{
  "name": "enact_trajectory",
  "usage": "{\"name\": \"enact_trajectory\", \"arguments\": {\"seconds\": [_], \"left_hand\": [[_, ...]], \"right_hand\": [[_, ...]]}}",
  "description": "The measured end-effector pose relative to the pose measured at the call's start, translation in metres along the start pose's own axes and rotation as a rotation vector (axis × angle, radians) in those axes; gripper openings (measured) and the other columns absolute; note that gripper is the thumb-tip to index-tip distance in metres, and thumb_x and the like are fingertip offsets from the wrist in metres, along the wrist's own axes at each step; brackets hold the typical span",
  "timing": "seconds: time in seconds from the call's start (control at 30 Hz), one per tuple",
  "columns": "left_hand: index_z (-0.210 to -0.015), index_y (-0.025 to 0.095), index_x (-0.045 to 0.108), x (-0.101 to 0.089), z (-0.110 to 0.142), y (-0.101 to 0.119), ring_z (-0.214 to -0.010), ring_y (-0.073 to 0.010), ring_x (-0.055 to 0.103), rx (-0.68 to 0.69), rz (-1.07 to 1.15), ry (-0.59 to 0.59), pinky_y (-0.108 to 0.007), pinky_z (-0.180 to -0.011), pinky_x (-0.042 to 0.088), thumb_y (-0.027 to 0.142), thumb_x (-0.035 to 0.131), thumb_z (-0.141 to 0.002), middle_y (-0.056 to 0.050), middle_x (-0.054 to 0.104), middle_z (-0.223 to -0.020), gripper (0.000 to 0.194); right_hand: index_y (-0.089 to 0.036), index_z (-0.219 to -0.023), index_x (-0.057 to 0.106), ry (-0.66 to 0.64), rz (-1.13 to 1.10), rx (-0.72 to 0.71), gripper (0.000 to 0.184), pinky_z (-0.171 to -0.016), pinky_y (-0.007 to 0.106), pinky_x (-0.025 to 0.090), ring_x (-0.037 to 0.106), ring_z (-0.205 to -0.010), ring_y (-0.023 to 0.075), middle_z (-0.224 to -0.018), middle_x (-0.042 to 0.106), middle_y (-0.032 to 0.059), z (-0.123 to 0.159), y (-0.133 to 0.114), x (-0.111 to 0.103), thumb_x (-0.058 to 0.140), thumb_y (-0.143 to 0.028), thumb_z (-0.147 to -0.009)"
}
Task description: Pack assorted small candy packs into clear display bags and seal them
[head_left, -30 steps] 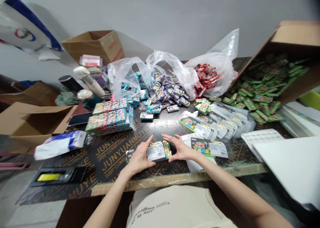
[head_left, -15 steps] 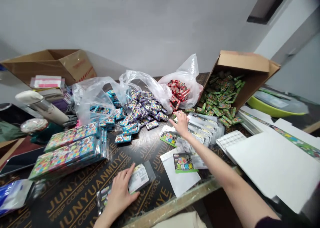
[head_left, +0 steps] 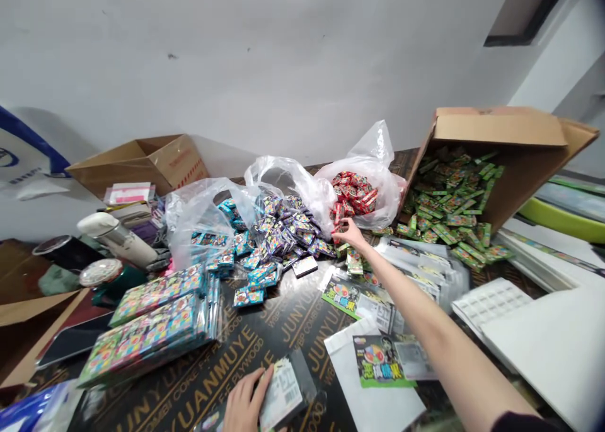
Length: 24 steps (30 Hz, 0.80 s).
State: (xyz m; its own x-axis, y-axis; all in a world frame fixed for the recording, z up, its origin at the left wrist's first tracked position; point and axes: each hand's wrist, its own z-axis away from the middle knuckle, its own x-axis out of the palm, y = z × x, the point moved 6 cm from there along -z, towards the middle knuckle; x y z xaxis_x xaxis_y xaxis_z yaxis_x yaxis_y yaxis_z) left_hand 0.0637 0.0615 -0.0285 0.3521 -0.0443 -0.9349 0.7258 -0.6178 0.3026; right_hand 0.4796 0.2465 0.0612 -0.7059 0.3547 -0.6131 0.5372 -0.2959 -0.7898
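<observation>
My left hand lies at the lower middle with fingers stretched over a clear plastic bag holding a white, barcode-printed card. Its thumb is partly cut off by the frame's lower edge. Farther back, my right hand is closed in a pinch on a small red packet at the mouth of a plastic bag of red packets. Just below that hand are a few green packets. Purple packets are heaped to its left, with blue packets beyond them.
Wrapped packet blocks stand on the left, before a white-topped flask. A tipped carton spills green packets at right. Printed header bags and white paper lie under my right forearm. An open carton stands back left.
My right hand has moved from above the header bags to the red packets and closed there. My left hand stays on its bag. The view has shifted, so everything sits lower in frame.
</observation>
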Motion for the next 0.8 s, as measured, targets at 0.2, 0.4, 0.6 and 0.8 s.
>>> {"name": "enact_trajectory", "arguments": {"seconds": [0.2,0.4,0.6,0.8], "left_hand": [[-0.128,0.026,0.043,-0.020,-0.004,0.013,-0.109,-0.0293,0.046,-0.140,0.129,-0.085,-0.045,-0.094,0.035,0.031,0.067,-0.057,-0.009,0.052,-0.119,0.076],[-0.119,0.022,0.053,-0.064,-0.032,0.051,-0.112,-0.0286,0.046,-0.285,0.615,0.029,-0.045,-0.098,0.032,0.043,0.071,-0.059,-0.011,0.052,-0.121,0.066],[-0.087,0.009,0.064,-0.077,-0.051,0.077,-0.068,-0.0185,0.063,-0.570,1.418,0.081,-0.031,-0.069,0.049,0.035,0.069,-0.064,-0.009,0.068,-0.078,0.035],[-0.079,0.008,0.065,-0.082,-0.033,0.076,-0.059,-0.0144,0.061,-0.612,1.576,0.075,-0.026,-0.063,0.048,0.029,0.072,-0.062,-0.006,0.068,-0.070,0.028]], "right_hand": [[-0.034,-0.129,0.022,-0.255,-0.778,-0.422,0.084,-0.086,0.037,0.045,0.054,-0.104,0.0196,-0.116,0.053,0.0031,0.085,-0.052,-0.007,0.070,-0.032,-0.059],[-0.028,-0.134,0.020,-0.405,-0.511,-0.661,0.090,-0.096,0.042,0.032,0.046,-0.114,0.0242,-0.124,0.049,0.0074,0.213,-0.097,0.021,0.071,-0.026,-0.060],[-0.024,-0.134,0.026,-0.415,-0.051,-0.924,0.085,-0.096,0.043,0.028,0.043,-0.113,0.0273,-0.126,0.046,0.0078,0.287,-0.117,0.049,0.067,-0.025,-0.060],[-0.021,-0.135,0.023,-0.379,-0.095,-0.924,0.083,-0.099,0.041,0.027,0.037,-0.119,0.0264,-0.130,0.041,0.0098,0.301,-0.114,0.045,0.066,-0.033,-0.064]]}}
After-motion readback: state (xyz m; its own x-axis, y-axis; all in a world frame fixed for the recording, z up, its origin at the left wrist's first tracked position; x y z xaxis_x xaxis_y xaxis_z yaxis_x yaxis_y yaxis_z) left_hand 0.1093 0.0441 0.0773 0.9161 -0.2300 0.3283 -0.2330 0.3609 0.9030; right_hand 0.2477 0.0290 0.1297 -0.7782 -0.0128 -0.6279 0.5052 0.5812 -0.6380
